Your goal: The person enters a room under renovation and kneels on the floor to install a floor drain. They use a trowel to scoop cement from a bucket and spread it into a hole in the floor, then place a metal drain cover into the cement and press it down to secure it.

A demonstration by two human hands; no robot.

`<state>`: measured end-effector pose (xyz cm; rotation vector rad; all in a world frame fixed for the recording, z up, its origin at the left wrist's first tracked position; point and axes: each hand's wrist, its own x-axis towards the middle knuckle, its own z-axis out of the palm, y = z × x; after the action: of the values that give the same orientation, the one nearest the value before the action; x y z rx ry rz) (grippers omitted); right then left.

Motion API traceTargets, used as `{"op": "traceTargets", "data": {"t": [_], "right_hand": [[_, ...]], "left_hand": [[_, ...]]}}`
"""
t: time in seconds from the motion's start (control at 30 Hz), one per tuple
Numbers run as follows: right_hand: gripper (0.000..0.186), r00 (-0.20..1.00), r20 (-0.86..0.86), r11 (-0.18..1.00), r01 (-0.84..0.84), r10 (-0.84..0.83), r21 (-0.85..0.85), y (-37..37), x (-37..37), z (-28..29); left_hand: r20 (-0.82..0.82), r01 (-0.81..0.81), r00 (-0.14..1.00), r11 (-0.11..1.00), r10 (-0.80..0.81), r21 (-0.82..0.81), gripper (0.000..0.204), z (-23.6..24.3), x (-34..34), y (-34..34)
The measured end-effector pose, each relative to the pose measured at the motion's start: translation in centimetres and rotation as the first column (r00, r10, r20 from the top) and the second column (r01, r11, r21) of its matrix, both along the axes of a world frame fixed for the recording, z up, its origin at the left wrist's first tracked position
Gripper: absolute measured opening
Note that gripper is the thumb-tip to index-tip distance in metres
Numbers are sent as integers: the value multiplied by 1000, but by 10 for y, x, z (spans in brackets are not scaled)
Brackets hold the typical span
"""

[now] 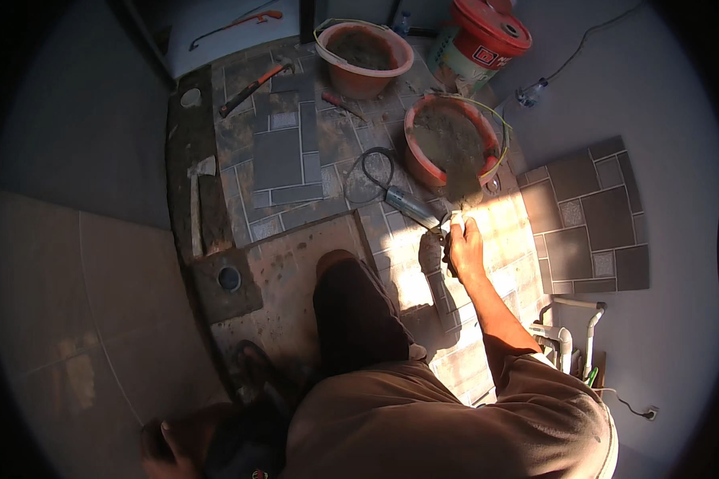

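Observation:
My right hand (466, 249) is closed around the handle of what looks like a trowel, in a patch of sunlight. Its mortar-coated blade (463, 185) reaches to the near rim of an orange bucket (417, 160), which holds wet grey mortar (447, 132). Just left of that hand lies a grey power tool (411, 207) with a looped cord, apparently an angle grinder. Low on the left, my left hand (168, 453) is in shadow beside the tiled wall; its thumb shows, but the other fingers are too dark to read.
Another mortar bucket (351, 80) and a red-lidded pail (471, 52) stand farther back. A hammer (256, 88) and a pale-handled tool (197, 207) lie on the left. A drain pipe opening (228, 278) is by my knee. A patterned tile (591, 215) leans right, above white pipes (565, 343).

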<state>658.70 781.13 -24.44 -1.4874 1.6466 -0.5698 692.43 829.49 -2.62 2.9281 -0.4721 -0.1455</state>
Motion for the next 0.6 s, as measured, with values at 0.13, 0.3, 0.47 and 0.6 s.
{"op": "traceTargets", "data": {"t": [0.13, 0.3, 0.47, 0.6], "right_hand": [[35, 767, 594, 965, 127, -243, 230, -42, 47, -19], [39, 805, 445, 880, 188, -393, 436, -30, 51, -43], [36, 804, 431, 841, 150, -410, 520, 38, 31, -45], [32, 925, 178, 797, 177, -334, 577, 75, 15, -20]], "left_hand": [[46, 126, 991, 985, -122, -116, 50, -9, 4, 6], [65, 166, 985, 983, -161, -81, 52, -11, 6, 10], [49, 119, 992, 984, -113, -136, 51, -16, 7, 14], [76, 204, 978, 973, -196, -106, 50, -17, 4, 16]]}}
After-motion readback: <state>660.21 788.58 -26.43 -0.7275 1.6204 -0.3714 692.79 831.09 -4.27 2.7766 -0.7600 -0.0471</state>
